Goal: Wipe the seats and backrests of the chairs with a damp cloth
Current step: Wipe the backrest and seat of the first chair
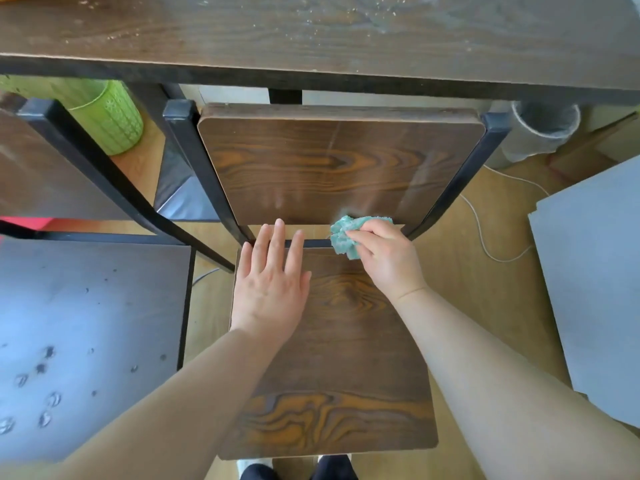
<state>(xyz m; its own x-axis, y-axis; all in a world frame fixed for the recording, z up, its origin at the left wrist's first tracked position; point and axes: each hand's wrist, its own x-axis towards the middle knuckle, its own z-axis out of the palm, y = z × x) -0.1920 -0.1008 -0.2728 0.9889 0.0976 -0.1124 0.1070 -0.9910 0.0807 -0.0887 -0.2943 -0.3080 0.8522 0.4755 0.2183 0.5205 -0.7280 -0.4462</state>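
Wood-grain seat (339,358) is steadied by the left hand (270,289), spread flat. At its rear edge, below the backrest (332,168), the teal cloth (349,237) is pinched by the right hand (384,258). Seat wiping seems underway; forward strokes are called for next.

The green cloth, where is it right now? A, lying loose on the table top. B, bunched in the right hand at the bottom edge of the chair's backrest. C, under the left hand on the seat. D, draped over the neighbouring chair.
B: the green cloth is bunched in the right hand at the lower edge of the backrest, while the left hand lies flat and empty on the seat.
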